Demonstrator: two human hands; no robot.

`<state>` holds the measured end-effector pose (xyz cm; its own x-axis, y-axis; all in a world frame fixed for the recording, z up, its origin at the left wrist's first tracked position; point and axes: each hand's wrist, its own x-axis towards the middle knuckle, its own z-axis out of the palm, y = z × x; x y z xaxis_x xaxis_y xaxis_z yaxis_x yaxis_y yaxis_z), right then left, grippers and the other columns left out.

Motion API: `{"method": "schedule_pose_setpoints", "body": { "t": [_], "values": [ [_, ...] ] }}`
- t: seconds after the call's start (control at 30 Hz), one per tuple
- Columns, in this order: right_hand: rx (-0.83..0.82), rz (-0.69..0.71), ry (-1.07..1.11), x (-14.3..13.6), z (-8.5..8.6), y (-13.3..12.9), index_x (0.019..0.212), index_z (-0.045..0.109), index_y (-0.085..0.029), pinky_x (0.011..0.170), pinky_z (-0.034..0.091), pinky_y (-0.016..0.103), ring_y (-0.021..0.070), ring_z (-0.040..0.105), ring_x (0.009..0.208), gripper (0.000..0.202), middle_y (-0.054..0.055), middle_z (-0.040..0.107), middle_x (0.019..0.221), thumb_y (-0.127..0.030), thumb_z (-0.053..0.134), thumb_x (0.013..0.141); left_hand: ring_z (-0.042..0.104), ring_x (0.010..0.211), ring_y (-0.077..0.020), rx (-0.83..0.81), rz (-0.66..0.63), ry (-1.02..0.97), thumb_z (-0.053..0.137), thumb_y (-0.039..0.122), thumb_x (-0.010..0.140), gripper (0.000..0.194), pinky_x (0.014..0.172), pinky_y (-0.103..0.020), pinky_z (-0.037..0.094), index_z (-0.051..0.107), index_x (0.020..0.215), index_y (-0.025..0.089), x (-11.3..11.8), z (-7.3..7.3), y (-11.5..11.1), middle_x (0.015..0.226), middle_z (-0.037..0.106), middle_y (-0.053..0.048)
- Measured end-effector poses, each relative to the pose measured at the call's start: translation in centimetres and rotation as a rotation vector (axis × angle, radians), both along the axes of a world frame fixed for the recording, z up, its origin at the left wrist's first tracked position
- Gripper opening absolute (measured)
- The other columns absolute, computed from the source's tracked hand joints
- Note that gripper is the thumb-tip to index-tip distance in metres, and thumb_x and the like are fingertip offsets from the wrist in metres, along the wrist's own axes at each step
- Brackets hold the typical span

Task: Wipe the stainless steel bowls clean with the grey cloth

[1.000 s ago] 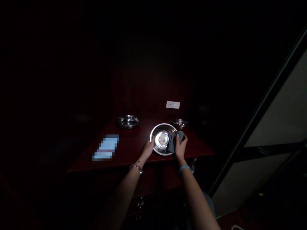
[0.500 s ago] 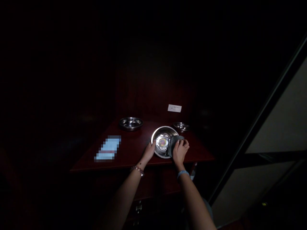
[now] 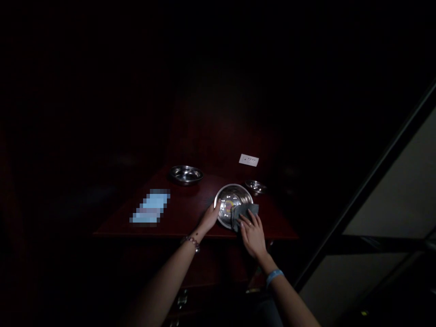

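Observation:
A shiny stainless steel bowl (image 3: pixel 236 194) with a coloured round label inside its base is tilted toward me above the near part of the table. Its left rim is in the grip of my left hand (image 3: pixel 210 219), thumb on the inner side and the other fingers hidden beneath. With my right hand (image 3: pixel 253 234) I press a dark grey cloth (image 3: pixel 244 213) against the bowl's lower right rim and inner wall. The fingers lie over the cloth, slightly apart, and part of the cloth folds into the bowl.
On the dark red table (image 3: pixel 177 213) a wide steel dish (image 3: pixel 185 175) sits at the back left and a smaller steel bowl (image 3: pixel 256 186) at the back right. A blurred light-blue rectangle (image 3: pixel 150 207) lies at left. A white socket (image 3: pixel 249 160) is on the back wall.
My right hand has slid down with the cloth, from the bowl's right side to its lower right rim, and its fingers are straighter. My left hand keeps its hold. The view has shifted slightly.

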<state>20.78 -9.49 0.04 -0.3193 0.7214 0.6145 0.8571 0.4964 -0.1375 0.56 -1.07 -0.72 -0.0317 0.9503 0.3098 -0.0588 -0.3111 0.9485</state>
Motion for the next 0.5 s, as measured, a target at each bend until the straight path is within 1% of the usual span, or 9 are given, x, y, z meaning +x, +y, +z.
{"method": "schedule_pose_setpoints", "body": {
  "t": [0.07, 0.1, 0.17, 0.27, 0.33, 0.4, 0.5],
  "values": [
    [-0.091, 0.073, -0.039, -0.6, 0.7, -0.4, 0.13, 0.065, -0.025, 0.121, 0.019, 0.054, 0.0243, 0.04, 0.142, 0.043, 0.005, 0.067, 0.131, -0.03, 0.032, 0.103, 0.066, 0.107, -0.0317, 0.002, -0.009, 0.027, 0.052, 0.06, 0.086, 0.054, 0.101, -0.042, 0.046, 0.07, 0.109, 0.014, -0.1, 0.0, -0.1, 0.11, 0.074, -0.016],
    [-0.142, 0.108, -0.052, -1.2, 1.0, -0.4, 0.132, 0.063, -0.025, 0.121, 0.02, 0.053, 0.0233, 0.045, 0.14, 0.044, 0.005, 0.067, 0.131, -0.031, 0.029, 0.104, 0.066, 0.106, -0.0321, 0.001, -0.004, 0.04, 0.053, 0.061, 0.085, 0.055, 0.1, -0.042, 0.046, 0.071, 0.107, 0.014, -0.2, 0.1, -0.1, 0.108, 0.074, -0.016],
    [-0.242, 0.171, -0.069, -2.6, 1.2, -0.2, 0.141, 0.055, -0.023, 0.121, 0.023, 0.052, 0.022, 0.048, 0.137, 0.047, 0.007, 0.063, 0.137, -0.035, 0.026, 0.105, 0.067, 0.102, -0.0329, -0.031, 0.028, 0.07, 0.053, 0.064, 0.084, 0.055, 0.098, -0.041, 0.047, 0.073, 0.099, 0.015, -0.4, 0.2, 0.0, 0.102, 0.075, -0.016],
    [-0.367, 0.226, -0.071, -4.7, 1.3, 0.7, 0.153, 0.036, -0.021, 0.122, 0.025, 0.05, 0.0213, 0.041, 0.143, 0.053, 0.007, 0.045, 0.153, -0.042, 0.024, 0.105, 0.068, 0.099, -0.0344, -0.129, 0.065, 0.104, 0.048, 0.067, 0.085, 0.059, 0.097, -0.042, 0.048, 0.073, 0.088, 0.015, -0.6, 0.6, -0.2, 0.094, 0.076, -0.018],
    [-0.439, 0.234, -0.073, -5.7, 1.5, 1.5, 0.156, 0.027, -0.021, 0.123, 0.025, 0.048, 0.02, 0.033, 0.148, 0.057, 0.005, 0.034, 0.159, -0.045, 0.02, 0.105, 0.068, 0.101, -0.0336, -0.148, 0.045, 0.079, 0.043, 0.067, 0.087, 0.061, 0.097, -0.041, 0.048, 0.072, 0.091, 0.014, -0.7, 1.0, -0.4, 0.097, 0.076, -0.017],
    [-0.493, 0.227, -0.089, -6.1, 1.9, 2.3, 0.157, 0.023, -0.022, 0.124, 0.024, 0.044, 0.0176, 0.027, 0.15, 0.058, 0.002, 0.028, 0.161, -0.047, 0.015, 0.105, 0.068, 0.106, -0.0314, -0.129, 0.023, 0.036, 0.043, 0.065, 0.089, 0.058, 0.098, -0.037, 0.048, 0.072, 0.096, 0.016, -0.8, 1.3, -0.6, 0.104, 0.076, -0.016],
    [-0.517, 0.221, -0.169, -5.9, 2.5, 3.5, 0.157, 0.021, -0.023, 0.125, 0.022, 0.041, 0.0168, 0.021, 0.151, 0.058, 0.001, 0.024, 0.162, -0.048, 0.015, 0.105, 0.065, 0.114, -0.0307, -0.13, 0.058, 0.0, 0.051, 0.063, 0.087, 0.052, 0.101, -0.035, 0.046, 0.072, 0.099, 0.018, -0.9, 1.4, -0.7, 0.111, 0.075, -0.014]
  ]
}}
